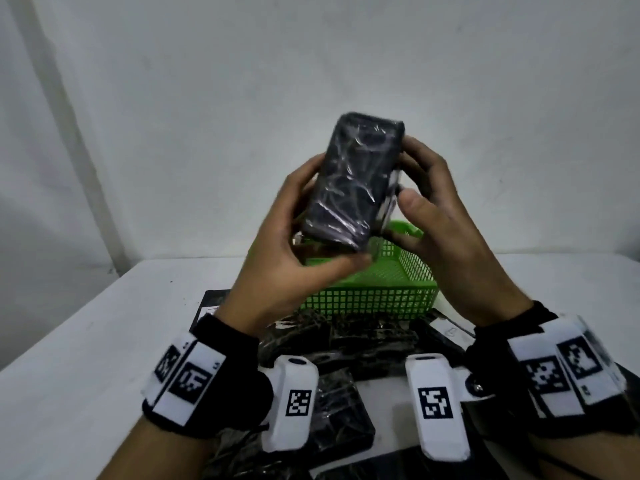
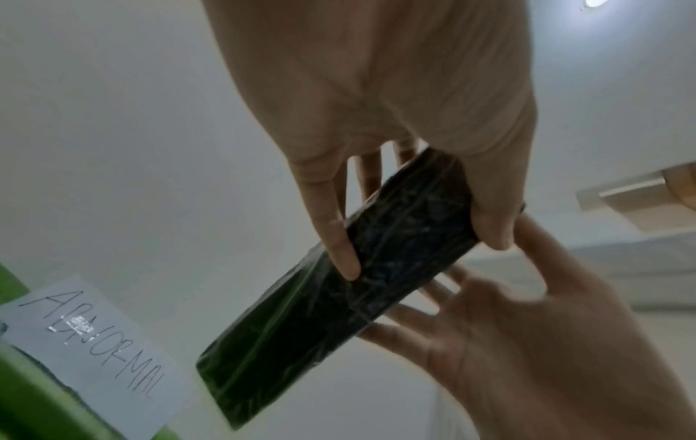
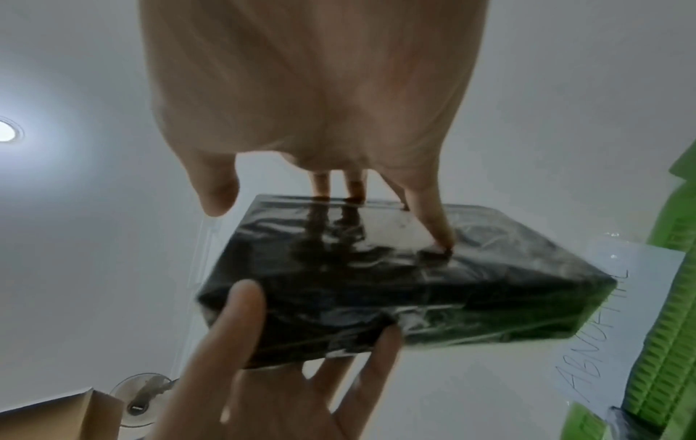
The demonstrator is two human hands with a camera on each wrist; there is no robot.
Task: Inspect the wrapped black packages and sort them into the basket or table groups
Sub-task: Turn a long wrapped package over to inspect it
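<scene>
I hold one black package wrapped in clear film [image 1: 353, 181] upright in the air above the green mesh basket [image 1: 374, 299]. My left hand [image 1: 311, 230] grips its lower end, thumb under the bottom edge and fingers behind. My right hand [image 1: 415, 181] holds its right side, fingers curled round the back and thumb near the edge. In the left wrist view the left thumb [image 2: 346, 259] presses on the package [image 2: 320, 327]. In the right wrist view my right fingertips [image 3: 440, 235] touch the package [image 3: 376, 282] and the thumb sits just off it.
Several more wrapped black packages [image 1: 346, 341] lie on the white table [image 1: 86, 341] between my wrists and the basket. A paper label reading ABNORMAL [image 2: 94, 342] is taped to the basket. A white wall stands behind the table.
</scene>
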